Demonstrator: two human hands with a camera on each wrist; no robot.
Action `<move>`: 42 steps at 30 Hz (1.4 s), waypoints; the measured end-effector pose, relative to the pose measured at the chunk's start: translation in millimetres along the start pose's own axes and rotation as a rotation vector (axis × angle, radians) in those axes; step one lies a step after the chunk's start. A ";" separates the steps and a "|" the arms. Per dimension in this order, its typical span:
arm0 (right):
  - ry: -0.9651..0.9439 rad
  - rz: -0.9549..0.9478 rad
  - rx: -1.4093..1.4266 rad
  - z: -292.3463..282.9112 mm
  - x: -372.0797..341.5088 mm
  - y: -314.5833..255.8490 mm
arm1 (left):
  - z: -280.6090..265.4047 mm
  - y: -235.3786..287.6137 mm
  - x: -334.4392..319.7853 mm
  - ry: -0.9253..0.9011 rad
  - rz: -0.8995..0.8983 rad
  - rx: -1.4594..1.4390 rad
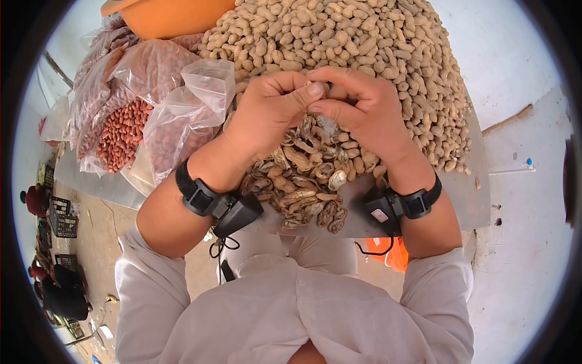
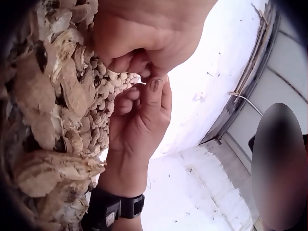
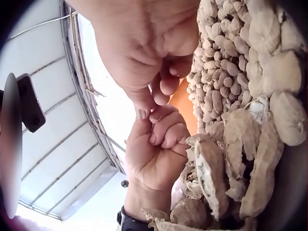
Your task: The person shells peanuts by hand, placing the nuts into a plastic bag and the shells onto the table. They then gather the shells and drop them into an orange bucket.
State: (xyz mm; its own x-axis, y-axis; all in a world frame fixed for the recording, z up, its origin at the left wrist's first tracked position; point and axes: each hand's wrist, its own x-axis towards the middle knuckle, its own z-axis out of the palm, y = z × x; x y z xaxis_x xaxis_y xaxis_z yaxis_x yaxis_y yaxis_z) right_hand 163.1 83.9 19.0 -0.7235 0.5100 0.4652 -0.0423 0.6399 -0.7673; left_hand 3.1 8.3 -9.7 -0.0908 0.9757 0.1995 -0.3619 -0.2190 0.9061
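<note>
Left hand (image 1: pixel 267 112) and right hand (image 1: pixel 376 112) meet at curled fingertips above shells (image 1: pixel 297 197) by the bench's (image 1: pixel 470 206) near edge; I cannot tell whether either grip holds anything.

Black crates (image 1: pixel 63 218) at far left — orange basin (image 1: pixel 167 19), white wall (image 1: pixel 527 206) at right

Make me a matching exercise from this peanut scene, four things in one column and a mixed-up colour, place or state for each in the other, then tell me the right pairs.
Column one
1. Basin
2. Red kernels
3. Broken shells
4. Left hand and right hand

Column two
A. Heaped by the near edge of the table
B. Fingertips close together
C. Orange
D. In clear plastic bags

Right pairs: 1-C, 2-D, 3-A, 4-B.
</note>
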 end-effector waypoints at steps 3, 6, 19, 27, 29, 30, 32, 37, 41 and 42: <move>0.071 -0.038 -0.037 3.5 -1.3 2.3 | 3.0 -0.2 -0.1 0.002 -0.036 -0.149; 0.129 0.004 0.109 6.9 -1.2 6.0 | -1.4 0.6 2.3 -0.046 -0.067 -0.273; 0.146 -0.174 -0.164 8.8 -0.8 -1.8 | -3.4 4.7 0.9 -0.064 -0.257 -0.470; 0.138 -0.074 -0.150 10.4 -2.1 -0.8 | -3.1 8.6 -0.1 -0.117 -0.182 -0.072; 0.144 -0.031 -0.034 11.3 -2.8 1.2 | -2.3 13.4 -1.4 -0.136 -0.164 -0.067; 0.139 -0.008 0.038 10.9 -2.2 5.0 | -2.7 15.1 -1.5 -0.134 -0.167 -0.039; 0.109 0.019 0.107 8.7 -1.3 8.1 | -4.6 18.0 -1.0 -0.128 -0.175 0.015; -0.089 0.148 0.187 -3.6 -1.6 -0.5 | -13.5 24.2 0.1 -0.155 -0.212 0.137; -0.258 0.241 0.325 -9.5 -1.6 -2.7 | -20.3 34.8 -0.8 -0.232 -0.267 0.329; -0.272 0.261 0.324 -12.3 -1.3 -1.7 | -20.2 35.3 -0.6 -0.222 -0.243 0.326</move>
State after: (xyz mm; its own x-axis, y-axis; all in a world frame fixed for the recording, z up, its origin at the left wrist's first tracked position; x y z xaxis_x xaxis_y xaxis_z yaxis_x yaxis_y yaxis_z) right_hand 172.5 89.2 25.1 -0.8903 0.4331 0.1406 -0.0165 0.2778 -0.9605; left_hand -28.4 -0.3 14.7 0.1741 0.9847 0.0094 -0.0341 -0.0035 0.9994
